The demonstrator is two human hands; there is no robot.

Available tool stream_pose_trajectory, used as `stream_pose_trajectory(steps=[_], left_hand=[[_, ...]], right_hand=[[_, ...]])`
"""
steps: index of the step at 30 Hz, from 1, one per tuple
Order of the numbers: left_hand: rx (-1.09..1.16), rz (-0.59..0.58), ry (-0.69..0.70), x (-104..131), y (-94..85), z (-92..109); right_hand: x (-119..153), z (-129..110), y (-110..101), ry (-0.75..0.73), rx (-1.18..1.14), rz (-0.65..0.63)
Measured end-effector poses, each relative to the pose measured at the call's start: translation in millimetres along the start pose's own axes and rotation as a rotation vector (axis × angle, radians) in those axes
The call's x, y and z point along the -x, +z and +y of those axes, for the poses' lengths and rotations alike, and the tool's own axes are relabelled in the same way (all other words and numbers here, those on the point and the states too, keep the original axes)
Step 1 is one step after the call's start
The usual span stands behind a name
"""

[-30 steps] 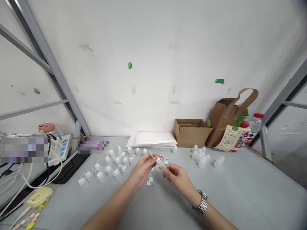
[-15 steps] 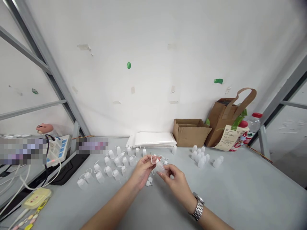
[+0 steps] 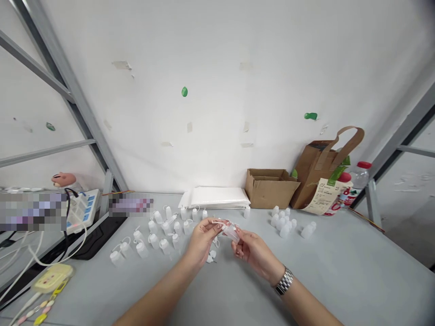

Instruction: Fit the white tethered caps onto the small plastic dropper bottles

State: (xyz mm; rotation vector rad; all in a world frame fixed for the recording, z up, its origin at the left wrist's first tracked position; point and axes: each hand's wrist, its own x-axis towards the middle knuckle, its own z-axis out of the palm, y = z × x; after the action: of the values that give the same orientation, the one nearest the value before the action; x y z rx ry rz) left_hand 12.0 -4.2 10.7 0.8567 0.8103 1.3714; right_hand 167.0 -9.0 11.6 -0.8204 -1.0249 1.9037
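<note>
fingers of the left hand (image 3: pixel 204 236) and right hand (image 3: pixel 253 251) are curled nearly closed on a frosted plastic bottle (image 3: pixel 231 233), tilted above the smooth grey table (image 3: pixel 326 267). paper bag (image 3: pixel 311 165) has a printed label (image 3: pixel 324 195), print too small to read.

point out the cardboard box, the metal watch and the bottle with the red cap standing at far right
cardboard box (image 3: pixel 272 194), head view, front wall
metal watch (image 3: pixel 284 281), head view, band
red-capped bottle (image 3: pixel 364 165), head view, cap
</note>
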Motion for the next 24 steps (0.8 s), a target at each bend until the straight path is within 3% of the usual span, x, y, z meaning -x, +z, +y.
stream_pose_trajectory(steps=[6, 13, 18, 24], left_hand=[[0.035, 0.105, -0.014, -0.6, 0.6, -1.7], [-0.048, 0.009, -0.041, 1.9, 2.0, 0.4], [-0.036, 0.004, -0.012, 1.6, 2.1, 1.2], [-0.019, -0.032, -0.008, 3.5, 5.1, 5.1]], right_hand=[[-0.2, 4.8, 6.1, -0.095, 0.227, 0.164], [1.7, 2.0, 7.0, -0.169, 0.344, 0.248], [3.2, 1.7, 5.1, -0.134, 0.261, 0.183], [2.0, 0.3, 2.8, 0.01, -0.035, -0.059]])
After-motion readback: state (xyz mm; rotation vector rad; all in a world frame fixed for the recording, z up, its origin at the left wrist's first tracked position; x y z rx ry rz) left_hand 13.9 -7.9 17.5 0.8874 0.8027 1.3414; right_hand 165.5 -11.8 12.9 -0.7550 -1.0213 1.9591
